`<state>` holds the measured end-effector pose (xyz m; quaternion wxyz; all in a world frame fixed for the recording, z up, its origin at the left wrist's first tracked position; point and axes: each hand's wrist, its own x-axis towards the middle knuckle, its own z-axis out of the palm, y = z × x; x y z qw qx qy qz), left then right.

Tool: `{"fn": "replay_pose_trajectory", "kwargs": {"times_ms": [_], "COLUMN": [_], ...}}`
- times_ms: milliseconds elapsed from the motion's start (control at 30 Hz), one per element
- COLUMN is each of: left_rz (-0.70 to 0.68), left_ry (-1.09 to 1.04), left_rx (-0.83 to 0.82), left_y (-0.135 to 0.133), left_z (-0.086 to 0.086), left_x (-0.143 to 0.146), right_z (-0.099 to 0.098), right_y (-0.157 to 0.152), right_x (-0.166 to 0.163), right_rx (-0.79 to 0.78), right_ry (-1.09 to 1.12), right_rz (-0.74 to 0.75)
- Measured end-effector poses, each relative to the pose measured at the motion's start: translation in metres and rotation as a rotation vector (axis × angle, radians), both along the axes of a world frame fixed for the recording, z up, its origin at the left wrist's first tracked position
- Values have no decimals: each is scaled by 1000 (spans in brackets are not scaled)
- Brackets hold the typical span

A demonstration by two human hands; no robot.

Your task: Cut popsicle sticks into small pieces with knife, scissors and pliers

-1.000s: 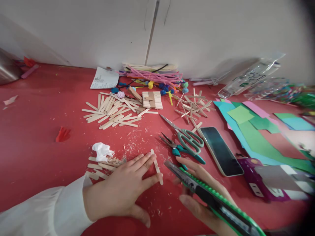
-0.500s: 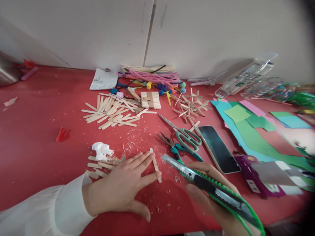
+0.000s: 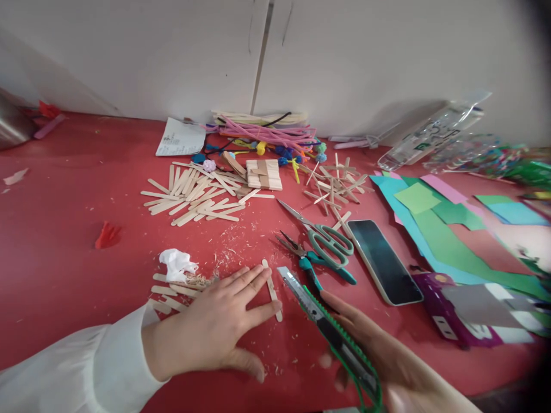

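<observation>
My left hand [image 3: 215, 330] lies flat, fingers spread, pinning a wooden stick [image 3: 272, 289] to the red table [image 3: 64, 275]. My right hand [image 3: 387, 361] is closed around the knife [image 3: 327, 324], blade out just beside the stick. Short pieces [image 3: 167, 289] and shavings [image 3: 224, 261] already lie nearby; this stick looks uncut.

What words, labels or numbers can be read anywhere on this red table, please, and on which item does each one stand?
Nothing is clear enough to quote.
On the white paper slip: printed lines, too small to read.
On the clear plastic bag: dark and green print, blurred.
On the purple box: white lettering, blurred.
On the utility knife in the right hand: no legible marking.
On the phone: dark screen, no text.
</observation>
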<state>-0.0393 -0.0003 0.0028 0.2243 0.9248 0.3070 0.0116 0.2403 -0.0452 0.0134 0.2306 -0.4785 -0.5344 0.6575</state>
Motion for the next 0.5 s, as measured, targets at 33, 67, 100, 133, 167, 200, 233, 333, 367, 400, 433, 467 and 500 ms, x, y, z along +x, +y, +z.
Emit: {"fn": "replay_pose_trajectory", "kwargs": {"times_ms": [33,67,100,133,167,200,233,333,367,400,433,467,500], "left_rz": [3,5,10,12,15,18,20,32,39,43,50,49,50], "left_ry": [5,10,13,13,12,11,8,4,6,9,10,10,8], "left_rx": [-5,-10,-14,-18,-17,-15,-12,-4,-5,-14,-11,-17,-19], "left_y": [0,0,0,0,0,0,0,-1,-2,-2,-3,-3,-4], "left_z": [0,0,0,0,0,-1,-2,-3,-4,-4,-5,-5,-5], "left_x": [0,0,0,0,0,0,1,1,2,2,2,2,2], "right_z": [0,-1,-2,-3,-3,-3,-1,6,8,11,12,13,13], "right_y": [2,5,7,9,10,10,10,6,4,2,1,-1,-2], "right_x": [-4,-7,-11,-14,-17,-19,-21,-24,-23,-23,-22,-21,-20], "right_rx": [-38,-35,4,87,205,330,447,661,703,742,776,804,826], "right_ry": [-103,-216,-316,-396,-454,-499,-535,-635,-659,-676,-684,-689,-694], "right_rz": [-67,-111,-123,-118,-102,-84,-65,2,33,65,100,132,156]}}
